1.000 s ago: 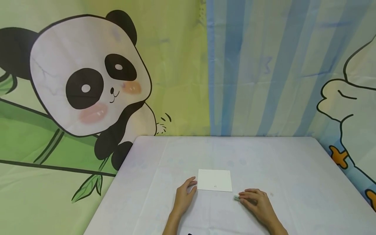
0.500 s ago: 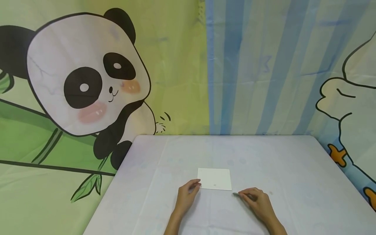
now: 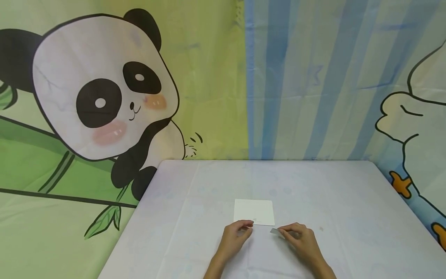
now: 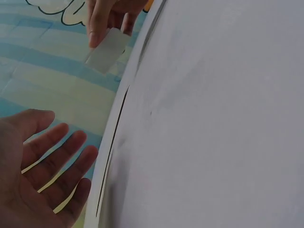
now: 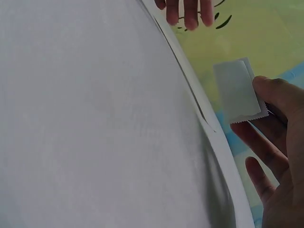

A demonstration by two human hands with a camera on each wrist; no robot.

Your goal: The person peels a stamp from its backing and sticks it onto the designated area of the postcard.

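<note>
A white card (image 3: 252,209) lies flat on the table, a small mark near its front edge. My right hand (image 3: 302,241) is just off the card's front right corner. Between thumb and fingers it pinches a small piece of tape (image 5: 236,90), pale and rectangular. The right wrist view shows a sawtooth cut along one end and a second layer set slightly askew. My left hand (image 3: 234,239) holds nothing; its fingertips overlap the card's front edge in the head view. Its fingers (image 4: 53,161) are spread and loosely bent in the left wrist view.
A white cloth covers the table (image 3: 195,182), whose far edge meets a printed backdrop (image 3: 216,77) with a panda and blue stripes. A small faint spot (image 3: 321,229) marks the cloth right of my right hand.
My left hand has moved right, from the card's left edge to its front edge. The right hand has shifted slightly left and tilted the tape, which now shows more of its face.
</note>
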